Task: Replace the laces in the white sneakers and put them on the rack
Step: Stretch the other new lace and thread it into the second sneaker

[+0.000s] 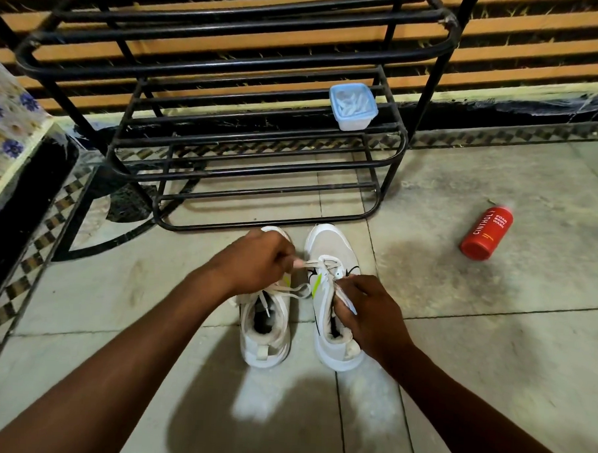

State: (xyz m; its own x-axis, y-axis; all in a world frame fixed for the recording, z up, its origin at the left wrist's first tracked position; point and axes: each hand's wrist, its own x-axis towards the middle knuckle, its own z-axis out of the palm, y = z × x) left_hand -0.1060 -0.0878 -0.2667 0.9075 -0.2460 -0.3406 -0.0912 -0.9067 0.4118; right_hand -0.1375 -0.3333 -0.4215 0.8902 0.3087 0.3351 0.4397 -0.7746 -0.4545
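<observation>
2 white sneakers are sitting side by side on the floor [491,337], centre of frame, toes pointing up-frame at the rack [260,149]. Right-of-frame sneaker [327,248] is the one being worked; the left-of-frame sneaker [265,331] is standing idle just beside it.

Left hand [255,262] is pinching a lace end [303,263] with curled fingers, pulling it sideways out of the eyelets. Right hand [366,308] is gripping the tongue and collar area, fingers curled round it, steadying the shoe.

Judging the step as lacing work on the right-of-frame sneaker; can't tell whether the lace is going out or in. A loose lace is also trailing across the other sneaker's collar.

Next move is likely calling for an even pull through the eyelets while the shoe is being held down.

Rack's lowest tier is sitting directly above the toes. A lidded plastic tub [352,107] is occupying a higher tier, upper centre. A red bottle [487,233] is lying on the floor, right of frame.
</observation>
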